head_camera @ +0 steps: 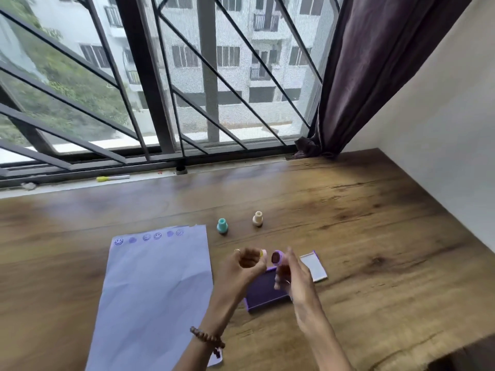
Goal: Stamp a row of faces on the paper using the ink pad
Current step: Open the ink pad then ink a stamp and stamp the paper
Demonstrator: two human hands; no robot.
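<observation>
A sheet of pale paper [155,295] lies on the wooden desk, with a row of several purple face prints [150,236] along its far edge. The open purple ink pad [263,291] sits to its right, partly hidden by my hands, its lid [314,266] beside it. My right hand [293,277] grips a purple stamp [277,257], inked face tilted up toward me. My left hand [247,263] is curled around a small pink piece [263,253], likely the stamp's cap, just left of the stamp. Both hands hover above the pad.
A teal stamp [222,225] and a cream stamp [257,218] stand upright beyond the paper's far right corner. A yellow-capped marker [112,178] lies on the window sill. A white wall [442,145] and a dark curtain [356,76] bound the desk at right.
</observation>
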